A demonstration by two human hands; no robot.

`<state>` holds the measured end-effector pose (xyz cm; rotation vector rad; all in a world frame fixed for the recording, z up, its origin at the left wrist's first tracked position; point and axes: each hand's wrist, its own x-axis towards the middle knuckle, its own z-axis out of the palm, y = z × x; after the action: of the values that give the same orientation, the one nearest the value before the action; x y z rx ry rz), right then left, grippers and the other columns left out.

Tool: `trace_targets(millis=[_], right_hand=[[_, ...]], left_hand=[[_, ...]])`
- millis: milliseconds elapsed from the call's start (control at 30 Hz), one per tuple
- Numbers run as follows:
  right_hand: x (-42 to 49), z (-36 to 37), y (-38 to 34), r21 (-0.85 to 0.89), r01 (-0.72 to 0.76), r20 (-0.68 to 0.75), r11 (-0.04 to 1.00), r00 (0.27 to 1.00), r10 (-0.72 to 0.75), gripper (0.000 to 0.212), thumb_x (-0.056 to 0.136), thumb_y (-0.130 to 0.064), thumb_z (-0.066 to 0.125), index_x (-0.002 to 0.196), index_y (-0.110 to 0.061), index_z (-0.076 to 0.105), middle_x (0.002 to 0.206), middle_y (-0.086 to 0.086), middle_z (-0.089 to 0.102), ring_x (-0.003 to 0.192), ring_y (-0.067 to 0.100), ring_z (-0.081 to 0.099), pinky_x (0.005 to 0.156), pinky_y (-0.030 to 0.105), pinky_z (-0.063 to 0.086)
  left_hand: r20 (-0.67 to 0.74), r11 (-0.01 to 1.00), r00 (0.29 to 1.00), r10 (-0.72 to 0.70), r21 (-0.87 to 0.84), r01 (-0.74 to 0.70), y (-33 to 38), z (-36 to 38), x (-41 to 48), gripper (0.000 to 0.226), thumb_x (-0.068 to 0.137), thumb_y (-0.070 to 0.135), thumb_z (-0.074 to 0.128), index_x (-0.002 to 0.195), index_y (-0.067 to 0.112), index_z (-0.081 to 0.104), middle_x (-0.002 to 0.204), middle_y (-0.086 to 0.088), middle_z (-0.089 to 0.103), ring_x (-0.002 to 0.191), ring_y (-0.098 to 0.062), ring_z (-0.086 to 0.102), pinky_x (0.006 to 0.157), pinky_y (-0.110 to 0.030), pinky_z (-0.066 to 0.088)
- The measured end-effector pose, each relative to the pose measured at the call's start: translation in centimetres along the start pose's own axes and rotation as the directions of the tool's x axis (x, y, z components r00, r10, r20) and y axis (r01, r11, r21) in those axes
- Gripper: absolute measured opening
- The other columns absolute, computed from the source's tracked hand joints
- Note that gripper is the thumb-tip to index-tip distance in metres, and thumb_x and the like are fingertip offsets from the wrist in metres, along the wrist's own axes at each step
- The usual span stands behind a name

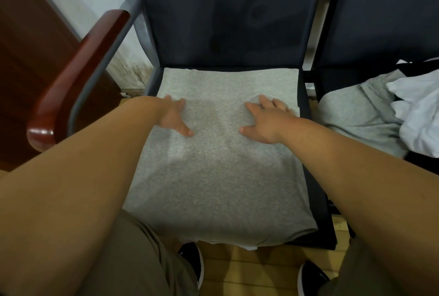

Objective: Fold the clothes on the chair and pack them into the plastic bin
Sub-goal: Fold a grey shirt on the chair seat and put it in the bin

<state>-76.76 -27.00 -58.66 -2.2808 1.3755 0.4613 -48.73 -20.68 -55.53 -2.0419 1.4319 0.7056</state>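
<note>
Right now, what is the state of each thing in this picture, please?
Grey knit garment: spread flat on the seat, near edge hanging over the front.
Left hand: open, pressing on the garment.
Right hand: open, pressing on the garment.
Pile of grey and white clothes: crumpled, unfolded, on the next seat.
Dark blue fabric chair: upright, garment covering its seat.

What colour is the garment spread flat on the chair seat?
Light heathered grey garment, seen in the head view, the only one.

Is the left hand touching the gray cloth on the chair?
Touching. The head view shows the left hand lying flat, palm down, on the gray cloth, with no gap between them.
</note>
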Motion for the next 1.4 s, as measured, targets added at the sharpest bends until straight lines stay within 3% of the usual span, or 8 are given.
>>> trace_targets(millis=[567,700,800,900,1033,1133,1267,1400], right_hand=[[-3.5,0.4,-0.9,-0.036,0.0,0.026,0.999,1.0,0.0,0.085,0.101,-0.061,0.054,0.169,-0.037,0.008,0.177,0.0,-0.013,0.162,0.036,-0.002,0.129,0.054,0.014],[-7.0,0.2,-1.8,-0.033,-0.07,0.066,0.997,0.995,0.072,0.085,0.103,-0.054,0.054,0.17,-0.023,0.012,0.175,0.01,0.004,0.156,0.041,0.02,0.123,0.053,0.032],[-10.7,-1.0,-2.5,-0.012,-0.098,0.09,0.995,0.991,0.099,0.071,0.107,-0.044,0.053,0.165,-0.011,0.027,0.167,0.016,0.029,0.147,0.037,0.039,0.114,0.045,0.04],[-15.0,-2.2,-2.4,0.008,-0.115,0.109,0.993,0.988,0.113,0.06,0.11,-0.04,0.052,0.159,-0.009,0.04,0.162,0.014,0.042,0.144,0.033,0.046,0.113,0.04,0.041],[-19.6,-1.7,-1.3,0.008,-0.195,0.147,0.981,0.97,0.192,0.053,0.112,-0.031,0.049,0.158,-0.005,0.04,0.158,0.015,0.046,0.121,0.027,0.052,0.11,0.037,0.044],[-21.0,0.8,-0.2,0.058,-0.264,0.204,0.963,0.947,0.247,0.058,0.111,-0.029,0.055,0.158,-0.001,0.037,0.149,0.019,0.052,0.114,0.032,0.059,0.096,0.042,0.052],[-21.7,3.7,0.8,0.145,-0.342,0.223,0.928,0.926,0.306,0.057,0.107,-0.037,0.061,0.15,-0.003,0.045,0.115,0.016,0.057,0.085,0.026,0.058,0.06,0.035,0.049],[-21.9,5.2,1.5,0.131,-0.296,0.178,0.946,0.946,0.271,0.049,0.102,-0.045,0.065,0.13,-0.005,0.059,0.119,0.013,0.065,0.096,0.029,0.068,0.063,0.033,0.053]], left_hand=[[-0.041,0.998,0.998,-0.037,0.05,0.039,1.1,0.8,-3.8,0.116,0.085,0.065,0.077,0.17,0.029,0.006,0.177,-0.01,0.006,0.159,-0.038,0.018,0.126,-0.055,0.022],[0.0,1.0,1.0,0.015,0.0,-0.015,2.0,1.6,-7.7,0.109,0.089,0.062,0.075,0.17,0.026,0.012,0.176,-0.006,0.015,0.159,-0.035,0.023,0.126,-0.052,0.026],[0.052,0.982,0.997,0.057,-0.182,-0.046,1.7,2.5,-10.6,0.105,0.086,0.061,0.079,0.168,0.032,0.021,0.174,-0.004,0.021,0.154,-0.036,0.034,0.119,-0.05,0.042],[0.021,0.942,0.993,0.116,-0.318,-0.103,1.1,4.0,-14.0,0.094,0.09,0.061,0.075,0.166,0.032,0.028,0.173,-0.003,0.025,0.151,-0.036,0.038,0.115,-0.047,0.046],[-0.08,0.964,0.993,0.086,-0.245,-0.103,-0.1,7.8,-17.4,0.086,0.097,0.069,0.06,0.165,0.025,0.032,0.172,-0.004,0.029,0.153,-0.034,0.036,0.118,-0.048,0.039],[-0.077,0.985,0.997,0.012,-0.173,-0.025,-1.4,11.0,-18.4,0.085,0.099,0.071,0.052,0.16,0.013,0.042,0.167,-0.01,0.037,0.147,-0.034,0.043,0.12,-0.05,0.036],[-0.134,0.966,0.988,-0.073,-0.256,0.037,-2.5,13.5,-19.4,0.05,0.105,0.048,0.058,0.131,0.005,0.062,0.142,-0.017,0.059,0.109,-0.031,0.055,0.096,-0.04,0.044],[-0.2,0.939,0.962,-0.184,-0.327,0.111,-2.7,15.6,-19.1,0.038,0.104,0.028,0.062,0.128,-0.002,0.065,0.122,-0.017,0.066,0.105,-0.032,0.061,0.089,-0.038,0.048]])
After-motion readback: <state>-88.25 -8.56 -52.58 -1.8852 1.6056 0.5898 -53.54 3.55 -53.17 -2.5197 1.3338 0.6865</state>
